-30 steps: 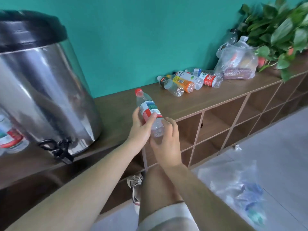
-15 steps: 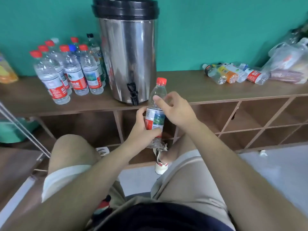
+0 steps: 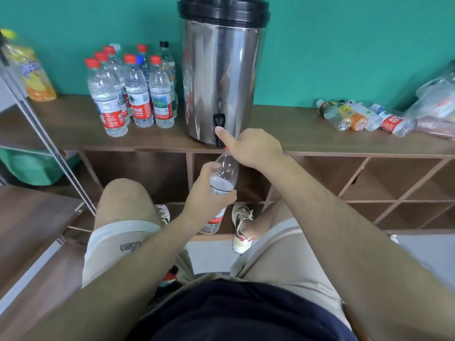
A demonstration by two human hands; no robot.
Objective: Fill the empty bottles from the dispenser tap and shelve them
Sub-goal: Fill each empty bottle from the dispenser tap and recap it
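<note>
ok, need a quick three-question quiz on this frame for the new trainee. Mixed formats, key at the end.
1. True or false: the capped bottles left of the dispenser stand upright.
2. Fill in: the right hand has its index fingertip at the dispenser's black ___.
3. Which hand grips the bottle held up to the dispenser? A left; B right; C both.
Key: 1 true. 2 tap. 3 A, the left hand.
</note>
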